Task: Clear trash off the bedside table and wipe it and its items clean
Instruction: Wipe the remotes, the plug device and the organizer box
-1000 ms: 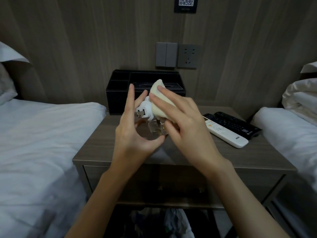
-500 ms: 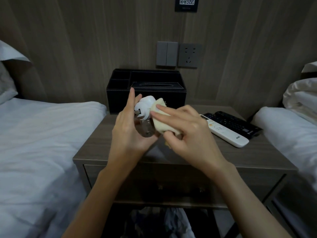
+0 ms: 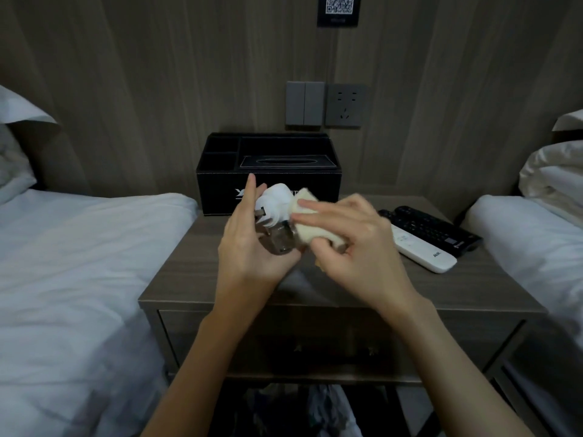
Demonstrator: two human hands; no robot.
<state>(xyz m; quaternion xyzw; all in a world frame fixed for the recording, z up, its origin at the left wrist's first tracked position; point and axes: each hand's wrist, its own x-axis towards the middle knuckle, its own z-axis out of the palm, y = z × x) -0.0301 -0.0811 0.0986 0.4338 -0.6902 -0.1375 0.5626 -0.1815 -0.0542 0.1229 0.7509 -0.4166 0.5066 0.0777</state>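
The left hand (image 3: 249, 257) grasped the plug-in mosquito repeller (image 3: 277, 209) by its clear bottle, lifted above the middle of the bedside table (image 3: 220, 279). This probably left the white head free for wiping. The right hand (image 3: 353, 244) clutched the folded cream cloth (image 3: 310, 222) and pressed it on the head from 3 o'clock. The black tissue-box organizer (image 3: 268, 181) stood at 12 o'clock. The white remote (image 3: 422, 250) and black remote (image 3: 435, 227) lay at 2 o'clock, apparently not yet wiped.
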